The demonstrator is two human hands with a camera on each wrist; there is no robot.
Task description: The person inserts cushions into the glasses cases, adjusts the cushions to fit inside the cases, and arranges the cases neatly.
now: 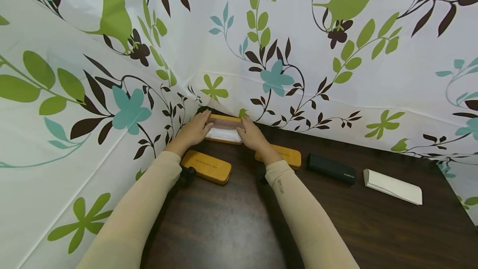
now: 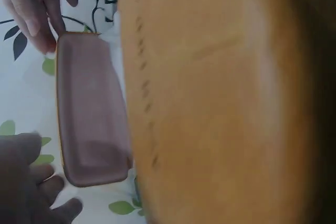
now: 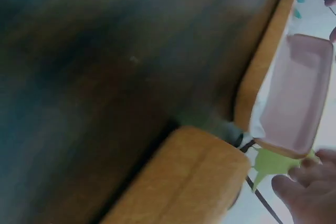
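Note:
An orange glasses case [image 1: 224, 136] lies unfolded at the back of the table, its pinkish lid lining [image 2: 92, 108] facing forward and white cloth [image 1: 224, 135] inside. My left hand [image 1: 195, 130] is at its left end; in the left wrist view those fingers are spread beside the lid. At the right end is my right hand [image 1: 252, 133], its fingers [image 3: 299, 177] loosely bent near the lid's corner in the right wrist view. A closed orange glasses case [image 1: 207, 167] sits below my left hand. Another orange case [image 1: 291, 157] is partly covered by my right forearm.
Farther right on the dark wooden table [image 1: 224, 227] lie a black glasses case [image 1: 331, 168] and a white glasses case [image 1: 393, 187]. Patterned white fabric [image 1: 231, 53] hangs behind and along the left side, close to the opened case.

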